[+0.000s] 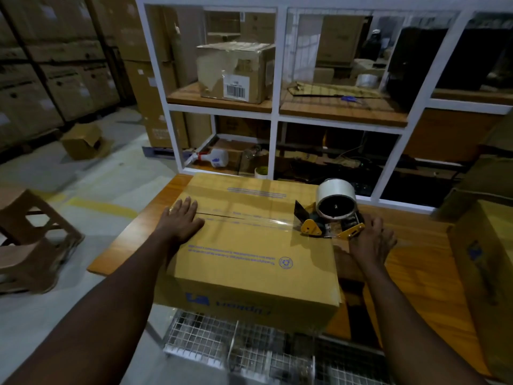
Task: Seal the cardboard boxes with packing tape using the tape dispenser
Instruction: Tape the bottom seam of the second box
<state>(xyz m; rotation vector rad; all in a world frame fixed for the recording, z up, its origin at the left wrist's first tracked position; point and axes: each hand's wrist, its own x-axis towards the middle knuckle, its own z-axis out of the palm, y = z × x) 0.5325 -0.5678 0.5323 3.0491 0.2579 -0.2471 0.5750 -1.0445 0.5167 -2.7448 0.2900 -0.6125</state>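
Far out to the left of my left hand, down on the floor, stands a brown stool (30,234). Beyond it lies a small open carton (83,141).

My left hand (181,220) lies flat on the top of the cardboard box (249,254). Its fingers are straight and close together and it grasps nothing. The fingertips rest at the left end of the centre seam (219,215), which shows as a dark slit running away from them to the right.

Between my two hands the box sits on the wooden table (416,259). A glossy strip of clear tape (266,220) lies along the right part of the seam. Below the box, nearer to me than either hand, is a wire mesh crate (236,345). Beyond both hands rises a white shelf unit (277,112) with cartons on it.

The tape dispenser (330,215) rests on the right end of the box top, at the end of the tape strip, with its roll uppermost. It sits just left of my right hand.

My right hand (372,243) is past the box's right edge, above the table. Its fingers are spread and nearly straight, and they are wrapped around nothing. The fingertips reach the dispenser's yellow rear end, but I cannot tell whether they touch it.

Further right of that hand stands another cardboard box (488,273).
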